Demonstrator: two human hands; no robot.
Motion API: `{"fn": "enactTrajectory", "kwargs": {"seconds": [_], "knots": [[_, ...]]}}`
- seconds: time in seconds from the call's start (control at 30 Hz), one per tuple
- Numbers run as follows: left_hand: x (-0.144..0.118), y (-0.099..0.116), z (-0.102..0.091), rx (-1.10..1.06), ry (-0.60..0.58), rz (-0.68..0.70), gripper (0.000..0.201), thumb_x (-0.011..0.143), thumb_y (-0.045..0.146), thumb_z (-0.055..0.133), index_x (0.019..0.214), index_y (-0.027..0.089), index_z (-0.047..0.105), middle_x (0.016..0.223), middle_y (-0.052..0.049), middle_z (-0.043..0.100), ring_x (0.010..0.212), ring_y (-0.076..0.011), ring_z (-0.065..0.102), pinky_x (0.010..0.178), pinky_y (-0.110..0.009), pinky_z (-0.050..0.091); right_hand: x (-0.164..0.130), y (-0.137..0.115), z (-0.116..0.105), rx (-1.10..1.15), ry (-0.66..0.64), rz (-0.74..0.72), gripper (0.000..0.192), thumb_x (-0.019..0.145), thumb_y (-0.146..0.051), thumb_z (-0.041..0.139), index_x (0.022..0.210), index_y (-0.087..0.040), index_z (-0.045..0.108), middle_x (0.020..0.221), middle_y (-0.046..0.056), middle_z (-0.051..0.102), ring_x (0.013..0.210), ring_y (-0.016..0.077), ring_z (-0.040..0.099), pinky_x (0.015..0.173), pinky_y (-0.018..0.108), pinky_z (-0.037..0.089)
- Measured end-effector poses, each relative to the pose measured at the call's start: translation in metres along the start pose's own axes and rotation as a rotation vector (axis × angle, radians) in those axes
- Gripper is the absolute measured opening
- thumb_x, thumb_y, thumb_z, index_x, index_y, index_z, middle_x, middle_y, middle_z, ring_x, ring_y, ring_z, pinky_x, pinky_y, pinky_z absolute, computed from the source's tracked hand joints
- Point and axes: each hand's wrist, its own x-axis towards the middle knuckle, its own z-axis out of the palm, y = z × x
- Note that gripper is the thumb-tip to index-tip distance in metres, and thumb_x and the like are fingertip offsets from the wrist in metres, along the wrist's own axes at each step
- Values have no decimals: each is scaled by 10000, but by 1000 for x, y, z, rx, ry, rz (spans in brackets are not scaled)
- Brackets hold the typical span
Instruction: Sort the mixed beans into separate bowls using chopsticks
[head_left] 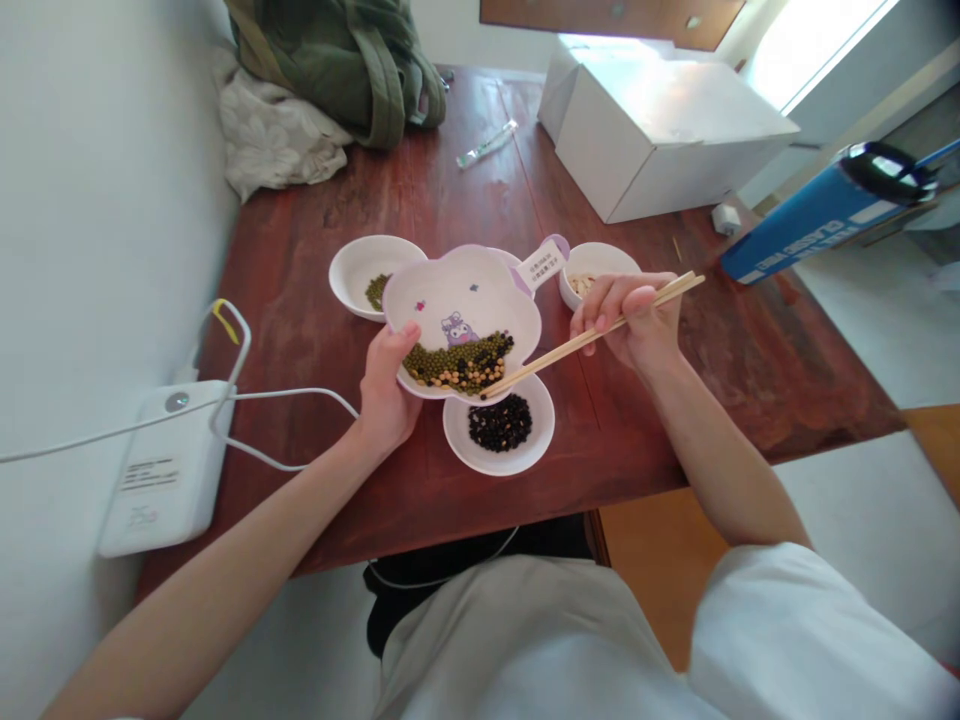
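Shirt (525,630) fabric lies nearest the camera, at six o'clock, below the near edge of the table (615,430). Left grip (390,385) is clasping the plate (484,272) at its eight o'clock rim. Right grip (636,322) is closed around the chopsticks (559,352), toward their rear end. Their long axis runs from two o'clock to eight; the tips reach the mixed beans (459,362) at the plate's five o'clock edge. Whether they pinch a bean cannot be determined. Of the two, the left grip is nearer the beans; the right is well apart, at three o'clock. Near bowl (457,425), holding black beans (501,425), stands at six o'clock, overlapped in view by the plate's rim. Room for moving exists at four o'clock; the cable (315,392) limits eight o'clock.
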Motion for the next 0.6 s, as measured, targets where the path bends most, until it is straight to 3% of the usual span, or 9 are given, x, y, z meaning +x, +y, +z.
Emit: {"fn": "enactTrajectory", "kwargs": {"seconds": [0.3,0.6], "knots": [[-1,2,-3,36,-19,-23,416,833,419,737,1146,145,739,1177,-103,785,1256,-359,669,1031,-433,563,0,-2,-3,39,-64,-70,479,925,-565,709,642,-182,757,571,55,614,513,197,679,319,256,454],[-1,2,-3,37,-17,-35,387,831,420,741,1113,155,734,1176,-100,783,1266,-363,663,1022,-438,570,-1,1,0,41,-80,-62,478,925,-569,707,640,-188,759,570,53,605,474,183,639,332,277,465]]}}
